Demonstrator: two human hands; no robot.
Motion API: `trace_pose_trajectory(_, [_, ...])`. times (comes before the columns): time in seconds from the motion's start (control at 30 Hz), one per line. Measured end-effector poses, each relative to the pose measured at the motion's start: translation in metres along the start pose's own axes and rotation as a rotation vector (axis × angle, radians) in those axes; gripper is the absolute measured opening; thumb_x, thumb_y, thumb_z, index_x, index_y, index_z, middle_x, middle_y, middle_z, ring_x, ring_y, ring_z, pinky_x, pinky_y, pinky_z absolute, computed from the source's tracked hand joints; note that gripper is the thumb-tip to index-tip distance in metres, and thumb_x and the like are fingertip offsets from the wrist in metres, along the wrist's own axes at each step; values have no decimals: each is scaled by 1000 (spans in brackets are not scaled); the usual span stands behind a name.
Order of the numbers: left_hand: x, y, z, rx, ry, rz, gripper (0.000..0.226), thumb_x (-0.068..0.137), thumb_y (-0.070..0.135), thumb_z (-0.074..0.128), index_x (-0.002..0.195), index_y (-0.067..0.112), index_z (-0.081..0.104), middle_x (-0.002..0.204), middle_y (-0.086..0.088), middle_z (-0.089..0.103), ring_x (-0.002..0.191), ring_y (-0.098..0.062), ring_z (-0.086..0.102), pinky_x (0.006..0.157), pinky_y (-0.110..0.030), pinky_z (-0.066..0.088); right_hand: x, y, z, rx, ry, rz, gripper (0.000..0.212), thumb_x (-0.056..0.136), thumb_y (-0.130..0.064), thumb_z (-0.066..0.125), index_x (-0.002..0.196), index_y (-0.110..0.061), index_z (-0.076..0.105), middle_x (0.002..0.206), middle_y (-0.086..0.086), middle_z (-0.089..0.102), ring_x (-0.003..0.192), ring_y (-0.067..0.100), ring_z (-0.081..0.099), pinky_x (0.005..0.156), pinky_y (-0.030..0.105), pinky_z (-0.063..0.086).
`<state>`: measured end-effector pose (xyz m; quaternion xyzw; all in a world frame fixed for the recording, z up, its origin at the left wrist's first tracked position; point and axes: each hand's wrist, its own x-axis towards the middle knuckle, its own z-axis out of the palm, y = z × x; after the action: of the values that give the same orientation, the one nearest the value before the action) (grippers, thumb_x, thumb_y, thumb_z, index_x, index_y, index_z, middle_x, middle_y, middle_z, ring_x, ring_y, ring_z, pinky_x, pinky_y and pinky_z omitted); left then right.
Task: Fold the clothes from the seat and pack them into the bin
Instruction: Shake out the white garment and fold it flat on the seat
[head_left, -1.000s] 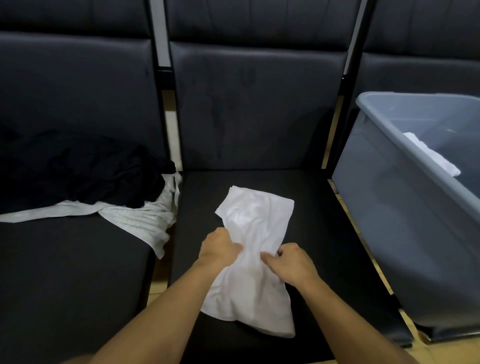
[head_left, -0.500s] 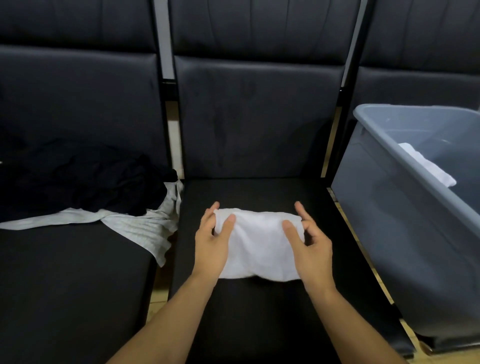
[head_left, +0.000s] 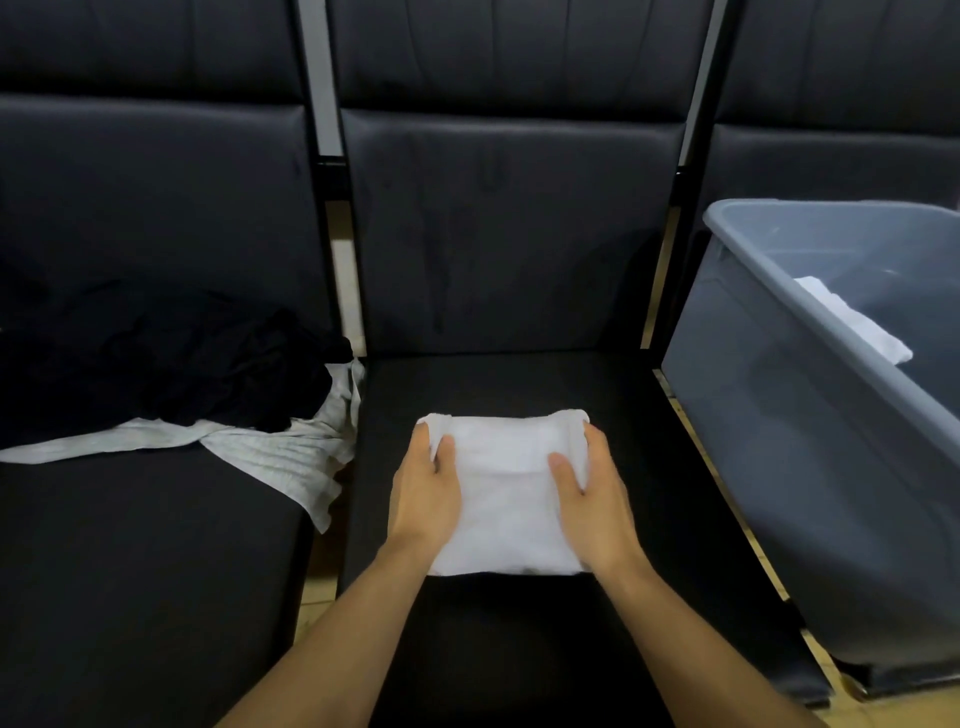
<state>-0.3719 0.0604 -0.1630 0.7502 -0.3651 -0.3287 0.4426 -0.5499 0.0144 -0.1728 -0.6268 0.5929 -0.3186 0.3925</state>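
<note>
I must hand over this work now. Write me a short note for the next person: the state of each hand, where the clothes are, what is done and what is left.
Left hand and right hand grip the two sides of the folded white cloth, which lies on the middle seat.
Done: one white garment is in the grey bin on the right.
Left: put this folded cloth into the bin; then fold and pack the black clothes and the light striped garment on the left seat.
</note>
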Motion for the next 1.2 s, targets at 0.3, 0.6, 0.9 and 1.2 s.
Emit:
trace_pose_trajectory(0.3, [-8,-33,24,725,196,315,45,97,30,57,139,18,44,152,-10,36,143,-29,34,113,-44,37,-2,21,12,-612,89,-165,57,98,-49,53,147,-30,30,159,-2,24,145,19,32,113,33,35])
trace_pose_trajectory(0.6, [-11,-60,37,966,-229,365,80,83,60,-22,157,31,-17,167,-4,-21,153,-20,-24,124,-39,-15,-1,39,31,-826,-379,-295,55,105,-52,5,155,-36,-13,161,-15,-28,149,4,-28,125,34,-13])
trace_pose_trajectory(0.9, [-7,-47,25,954,-311,340,62,103,58,6,159,35,-6,167,0,-20,152,-17,-25,124,-40,-15,-26,24,40,-790,-302,-36,57,108,-45,9,158,-36,-15,166,-5,-27,151,13,-27,125,37,-11])
trace_pose_trajectory(1.2, [-16,-23,-1,735,149,-40,71,96,60,46,142,8,32,145,-14,35,133,-30,37,108,-39,38,-62,-5,41,-643,-200,496,74,96,-70,30,157,-36,7,158,6,15,143,28,21,117,42,21])
